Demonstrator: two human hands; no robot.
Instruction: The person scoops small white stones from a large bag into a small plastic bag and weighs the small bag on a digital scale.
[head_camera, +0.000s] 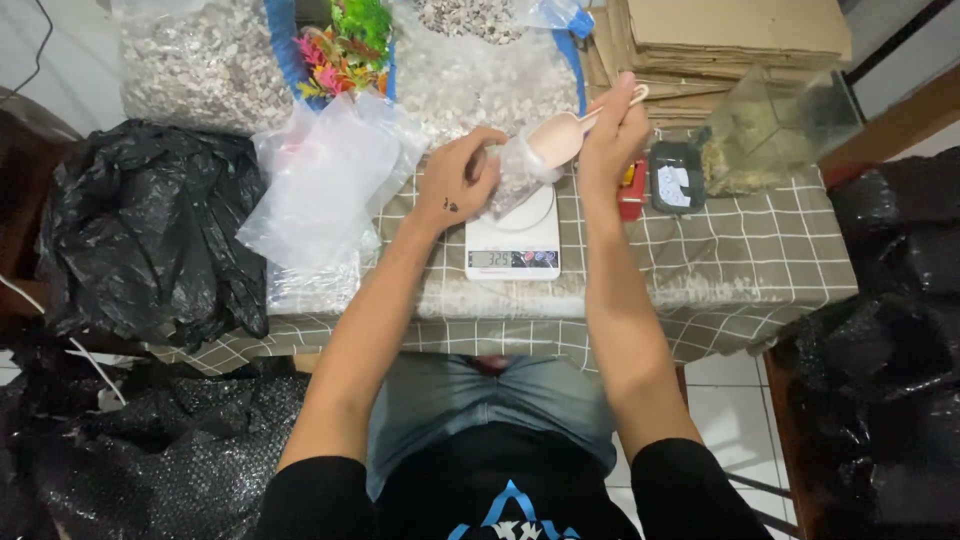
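My left hand (462, 178) grips the rim of a small clear plastic bag (518, 175) partly filled with pale gravel, which rests on a white digital kitchen scale (513, 245). In my right hand (612, 135) is a pale pink plastic scoop (560, 138), held by its handle and tilted with its bowl over the bag's mouth. The scale's display is lit. It stands on a table with a grey checked cloth (740, 250).
Big clear bags of gravel (200, 65) lie at the back, with colourful plastic plants (345, 45) between them. A pile of empty clear bags (320, 185) lies at left, a black bin bag (140, 225) beyond it. Stacked cardboard (720, 40), a small glass tank (775, 130) and a dark tray (676, 178) are at right.
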